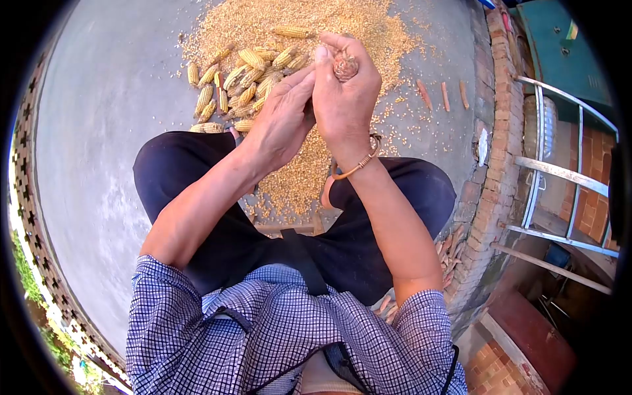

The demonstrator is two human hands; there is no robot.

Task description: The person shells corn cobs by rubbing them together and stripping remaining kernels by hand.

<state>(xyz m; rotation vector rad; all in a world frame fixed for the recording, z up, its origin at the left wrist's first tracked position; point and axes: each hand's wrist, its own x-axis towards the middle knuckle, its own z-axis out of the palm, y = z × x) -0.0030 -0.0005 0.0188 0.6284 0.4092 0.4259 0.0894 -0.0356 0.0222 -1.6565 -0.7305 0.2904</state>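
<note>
A reddish corn cob [345,66] shows its end between the thumb and fingers of my right hand [352,89], which is wrapped round it. My left hand [286,115] is up against the right one, its fingers together and its inner side turned away, so what it holds, if anything, is hidden. Below and beyond both hands, loose yellow kernels [230,25] are spread over the grey floor. Several yellow corn ears [251,59] lie in a heap to the left of my hands.
Three bare reddish cobs [446,97] lie on the floor at the right. More cobs [449,253] are piled beside my right knee, along a brick edge [494,171]. Past it stands a metal ladder-like frame [566,172]. My bent legs are on both sides of the kernels.
</note>
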